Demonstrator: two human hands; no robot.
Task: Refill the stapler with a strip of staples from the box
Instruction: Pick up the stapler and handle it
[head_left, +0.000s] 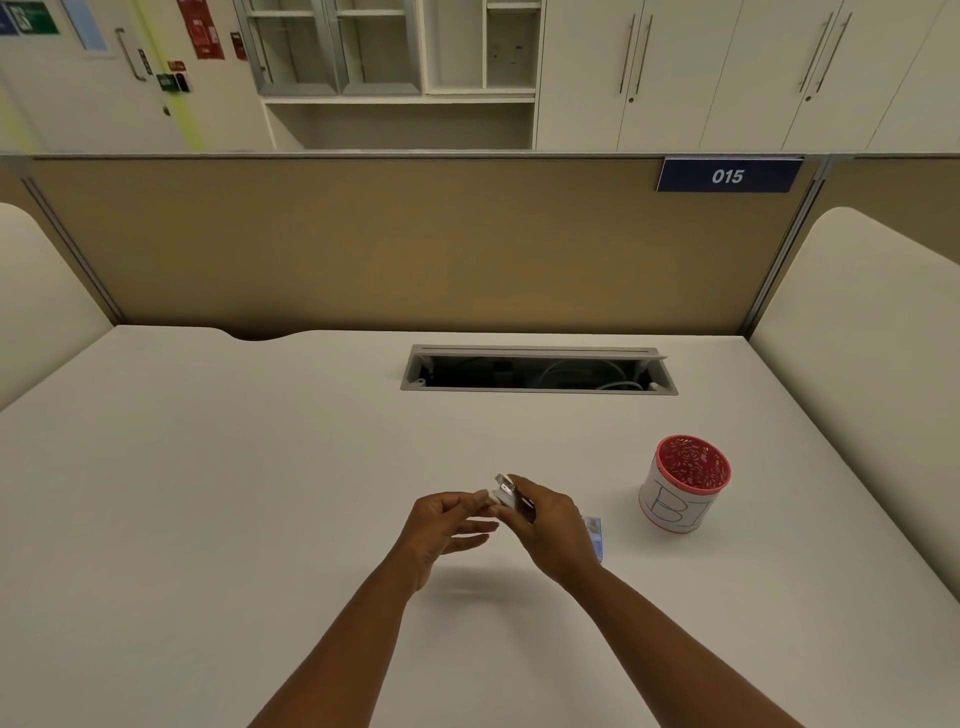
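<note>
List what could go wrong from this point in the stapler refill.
1. The small white and metal stapler is held above the white desk only by the fingers of the right hand, with the left hand touching its end; it might slip and drop.
2. The small blue staple box is partly hidden behind the right hand, so that wrist could knock it.
3. The red-rimmed white cup stands close on the right and may be bumped.
</note>
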